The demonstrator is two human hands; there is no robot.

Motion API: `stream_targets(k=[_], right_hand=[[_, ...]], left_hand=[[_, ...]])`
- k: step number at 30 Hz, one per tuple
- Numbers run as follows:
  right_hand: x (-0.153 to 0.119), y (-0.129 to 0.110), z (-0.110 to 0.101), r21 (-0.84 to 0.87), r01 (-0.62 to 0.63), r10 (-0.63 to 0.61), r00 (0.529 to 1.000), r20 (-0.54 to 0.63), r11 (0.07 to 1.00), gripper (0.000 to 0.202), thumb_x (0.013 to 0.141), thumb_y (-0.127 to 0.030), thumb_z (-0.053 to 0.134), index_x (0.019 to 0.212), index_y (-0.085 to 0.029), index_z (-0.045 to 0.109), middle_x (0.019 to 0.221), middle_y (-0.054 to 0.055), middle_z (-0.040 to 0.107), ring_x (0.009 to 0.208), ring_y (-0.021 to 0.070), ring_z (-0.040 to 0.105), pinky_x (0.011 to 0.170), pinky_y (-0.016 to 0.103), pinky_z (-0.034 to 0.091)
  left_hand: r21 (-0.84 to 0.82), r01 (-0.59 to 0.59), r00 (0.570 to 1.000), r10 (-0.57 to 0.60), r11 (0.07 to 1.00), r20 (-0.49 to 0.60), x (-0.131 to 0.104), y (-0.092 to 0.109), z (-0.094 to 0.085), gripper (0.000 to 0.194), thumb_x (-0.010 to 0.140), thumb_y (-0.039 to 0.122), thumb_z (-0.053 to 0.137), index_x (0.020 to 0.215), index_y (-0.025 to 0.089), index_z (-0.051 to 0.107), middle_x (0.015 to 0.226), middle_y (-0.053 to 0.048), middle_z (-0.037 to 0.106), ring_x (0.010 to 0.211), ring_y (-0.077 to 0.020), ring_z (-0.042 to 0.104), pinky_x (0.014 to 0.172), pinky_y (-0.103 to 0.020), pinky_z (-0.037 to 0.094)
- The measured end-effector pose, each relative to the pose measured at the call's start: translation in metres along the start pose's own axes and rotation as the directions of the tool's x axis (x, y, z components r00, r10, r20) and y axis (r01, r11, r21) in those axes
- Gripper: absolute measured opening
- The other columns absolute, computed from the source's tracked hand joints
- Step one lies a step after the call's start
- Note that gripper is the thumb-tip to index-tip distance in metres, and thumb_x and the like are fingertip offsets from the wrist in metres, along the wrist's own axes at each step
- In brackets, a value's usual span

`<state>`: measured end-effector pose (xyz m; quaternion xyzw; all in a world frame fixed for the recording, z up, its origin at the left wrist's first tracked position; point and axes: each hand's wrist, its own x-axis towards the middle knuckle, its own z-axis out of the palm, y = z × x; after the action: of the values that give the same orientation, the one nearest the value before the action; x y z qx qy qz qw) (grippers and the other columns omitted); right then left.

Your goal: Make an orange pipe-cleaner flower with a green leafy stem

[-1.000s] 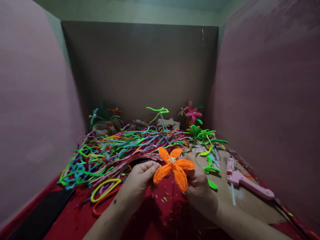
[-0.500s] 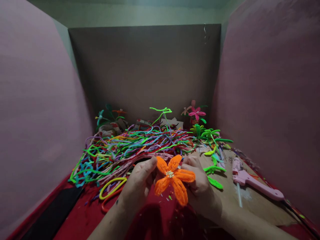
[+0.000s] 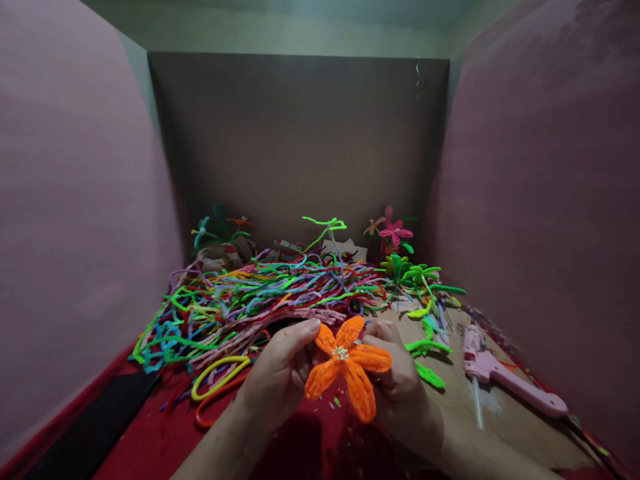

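An orange five-petalled flower (image 3: 361, 390) with a pale beaded centre faces the camera between my hands, above the red cloth. My left hand (image 3: 283, 360) pinches its upper left petal between thumb and fingers. Behind the right-hand petals, my right hand (image 3: 400, 373) is closed on the flower from the back; its fingertips are partly hidden. The flower's underside cannot be seen.
A large heap of colourful fuzzy stems (image 3: 280, 287) lies beyond my hands. To the right, a pink glue gun (image 3: 515, 383) and green leaves (image 3: 430, 375) rest on a brown board (image 3: 510, 437). A black flat object (image 3: 95, 427) is at left.
The flower has tilted slightly and sits a little lower in view, its lower petals spread further apart. Both hands still hold it. The whole view has shifted slightly.
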<state>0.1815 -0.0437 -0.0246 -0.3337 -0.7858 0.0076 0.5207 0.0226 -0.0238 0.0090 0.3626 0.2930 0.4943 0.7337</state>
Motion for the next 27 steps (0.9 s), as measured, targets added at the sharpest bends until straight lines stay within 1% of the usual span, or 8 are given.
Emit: stream_targets(k=[3,7,12,16,19,22,25,27], right_hand=[[-0.001,0.001,0.0,0.014,-0.01,0.01,1.0,0.012,1.0,0.014,0.08,-0.015,0.048,0.067,-0.018,0.053,0.061,0.002,0.049,0.067,0.0172,0.04,0.066,0.035,0.029],[0.002,-0.001,-0.001,-0.031,-0.021,0.022,0.999,0.03,0.999,0.018,0.082,-0.016,0.048,0.064,-0.018,0.05,0.061,0.001,0.048,0.068,0.0168,0.04,0.066,0.035,0.03],[0.007,-0.008,-0.003,-0.094,0.088,-0.081,0.994,0.08,0.992,0.02,0.081,-0.012,0.046,0.062,-0.017,0.042,0.059,0.0,0.048,0.066,0.0155,0.038,0.067,0.035,0.03],[0.005,-0.007,-0.002,-0.116,0.178,-0.159,0.975,0.154,0.977,0.018,0.081,-0.015,0.046,0.063,-0.017,0.043,0.06,0.001,0.049,0.067,0.0156,0.038,0.067,0.036,0.03],[0.002,-0.003,0.0,-0.111,0.205,-0.183,0.966,0.183,0.972,0.016,0.08,-0.017,0.046,0.065,-0.017,0.044,0.062,0.002,0.05,0.069,0.0166,0.039,0.07,0.037,0.031],[0.001,-0.001,0.001,-0.106,0.198,-0.177,0.968,0.176,0.974,0.015,0.079,-0.015,0.047,0.064,-0.017,0.043,0.062,0.001,0.05,0.07,0.0164,0.039,0.069,0.037,0.031],[0.002,-0.003,0.0,-0.093,0.169,-0.156,0.978,0.138,0.981,0.019,0.079,-0.014,0.049,0.062,-0.017,0.041,0.058,0.0,0.046,0.067,0.0155,0.038,0.066,0.035,0.031],[0.004,-0.005,-0.002,-0.064,0.136,-0.127,0.983,0.129,0.989,0.021,0.079,-0.013,0.049,0.059,-0.017,0.041,0.057,0.0,0.044,0.066,0.0153,0.038,0.065,0.035,0.031]], left_hand=[[-0.006,-0.051,0.998,0.051,0.999,0.026,0.002,-0.001,-0.001,0.016,0.076,0.027,0.061,0.07,0.013,0.065,0.067,-0.003,0.062,0.06,-0.0118,0.054,0.062,-0.023,0.046],[0.095,-0.107,0.994,0.104,0.99,0.033,0.004,0.003,-0.008,0.016,0.079,0.029,0.058,0.075,0.015,0.065,0.072,-0.003,0.062,0.064,-0.0128,0.055,0.06,-0.022,0.044],[0.341,-0.226,0.974,0.214,0.912,0.073,-0.003,0.028,-0.007,0.015,0.07,0.025,0.066,0.082,0.016,0.068,0.08,-0.004,0.065,0.073,-0.0156,0.057,0.068,-0.023,0.043],[0.675,-0.161,0.972,-0.004,0.72,0.237,-0.006,0.053,0.009,0.015,0.071,0.028,0.065,0.076,0.015,0.07,0.076,-0.004,0.066,0.071,-0.0165,0.056,0.066,-0.024,0.041],[0.81,-0.128,0.947,-0.17,0.572,0.271,-0.003,0.059,0.017,0.014,0.067,0.029,0.068,0.069,0.015,0.07,0.062,-0.001,0.061,0.06,-0.0139,0.051,0.057,-0.023,0.036],[0.737,-0.016,0.953,-0.212,0.676,0.215,0.001,0.052,0.018,0.012,0.064,0.025,0.069,0.061,0.014,0.068,0.055,0.0,0.059,0.052,-0.0116,0.048,0.052,-0.023,0.034],[0.528,0.091,0.976,-0.18,0.844,0.12,0.004,0.039,0.016,0.009,0.062,0.021,0.069,0.057,0.014,0.065,0.051,0.001,0.056,0.046,-0.0088,0.046,0.049,-0.021,0.033],[0.428,0.121,0.984,-0.166,0.895,0.068,0.006,0.033,0.016,0.01,0.06,0.018,0.071,0.056,0.013,0.063,0.049,0.001,0.055,0.044,-0.0075,0.045,0.048,-0.02,0.032]])
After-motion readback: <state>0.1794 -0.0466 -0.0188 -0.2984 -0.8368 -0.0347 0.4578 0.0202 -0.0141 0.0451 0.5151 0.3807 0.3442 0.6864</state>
